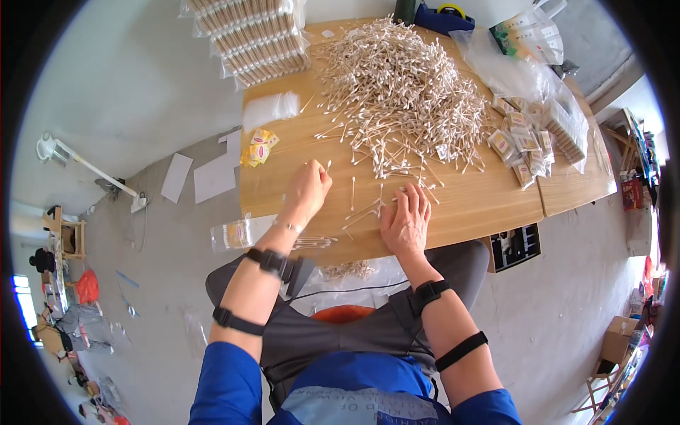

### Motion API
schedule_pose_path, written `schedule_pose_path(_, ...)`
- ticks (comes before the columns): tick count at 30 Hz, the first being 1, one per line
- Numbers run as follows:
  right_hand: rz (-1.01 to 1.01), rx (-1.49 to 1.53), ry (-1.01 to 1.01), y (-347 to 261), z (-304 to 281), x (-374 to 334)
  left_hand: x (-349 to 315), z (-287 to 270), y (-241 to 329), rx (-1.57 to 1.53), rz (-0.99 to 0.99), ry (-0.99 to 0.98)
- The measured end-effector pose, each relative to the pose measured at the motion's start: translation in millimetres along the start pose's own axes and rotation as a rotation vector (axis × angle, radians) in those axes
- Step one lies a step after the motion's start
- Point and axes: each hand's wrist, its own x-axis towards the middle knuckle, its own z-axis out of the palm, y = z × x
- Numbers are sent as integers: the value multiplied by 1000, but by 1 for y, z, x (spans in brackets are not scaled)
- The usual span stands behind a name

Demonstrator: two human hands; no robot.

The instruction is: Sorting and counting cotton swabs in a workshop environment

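Gripping a cotton swab (pixel 329 164) in the curled left hand (pixel 307 190).
Resting the spread-fingered right hand (pixel 407 223) by loose swabs (pixel 381 191), with the swab pile (pixel 404 85) beyond both.

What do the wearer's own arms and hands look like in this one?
The left hand and right hand are ungloved. Blue sleeves leave both forearms bare. Each forearm has a black strapped module toward the wrist and a black band nearer the elbow. A thin bracelet circles the left wrist.
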Motion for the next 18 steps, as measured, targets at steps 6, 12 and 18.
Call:
schedule_pose_path(6, 9, 6, -35, 13, 4, -5, -134, -7, 35, -170, 264, -128)
schedule_pose_path(12, 6, 31, 10, 11, 4, -4, -173, 23, 34, -23, 408, -101)
schedule_pose_path(18, 65, 57, 12, 16, 9, -6, -128, 3, 42, 88, 499, 65)
